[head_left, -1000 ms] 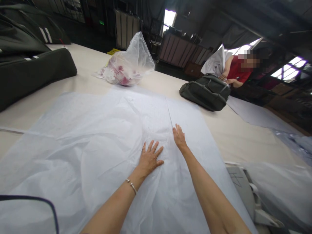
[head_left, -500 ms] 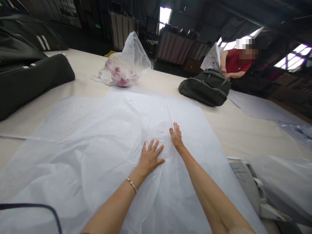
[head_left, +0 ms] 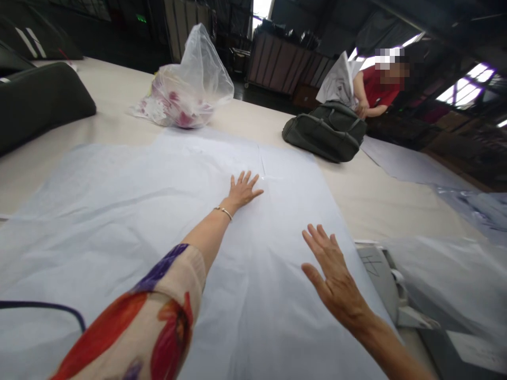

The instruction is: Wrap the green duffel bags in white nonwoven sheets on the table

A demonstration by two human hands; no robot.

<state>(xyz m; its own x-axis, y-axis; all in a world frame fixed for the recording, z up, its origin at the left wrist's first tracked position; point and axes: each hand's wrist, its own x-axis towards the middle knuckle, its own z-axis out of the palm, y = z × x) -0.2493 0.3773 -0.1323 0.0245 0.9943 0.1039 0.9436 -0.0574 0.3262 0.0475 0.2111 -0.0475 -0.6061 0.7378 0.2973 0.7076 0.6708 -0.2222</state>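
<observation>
White film (head_left: 130, 237), loose ripples, and snags on every side

Out it spreads across the pale table (head_left: 396, 203), thin and creased, with most of the ripples on its left half! Far forward, the left hand (head_left: 242, 191) lies on it, fingers fanned wide, pinching nothing. Nearer, the right hand (head_left: 331, 269) is over the film too, thumb well away from the fingers, grasping nothing; whether the palm touches, I cannot tell.

Now the danger. All that slack could bunch into pleats if a flat palm drags instead of gliding. Watch the bracelet (head_left: 224, 212) on the left wrist: its ends could catch this thin stuff and tear it. Up ahead, the clear bag (head_left: 184, 87) sits right by the far edge, so a hard forward shove could nudge it. And on the right, the grey device (head_left: 378, 279) crowds the border; a sideways slip could hook the film on its corner. No fingers grip the edges, so nothing stops a skid!
</observation>
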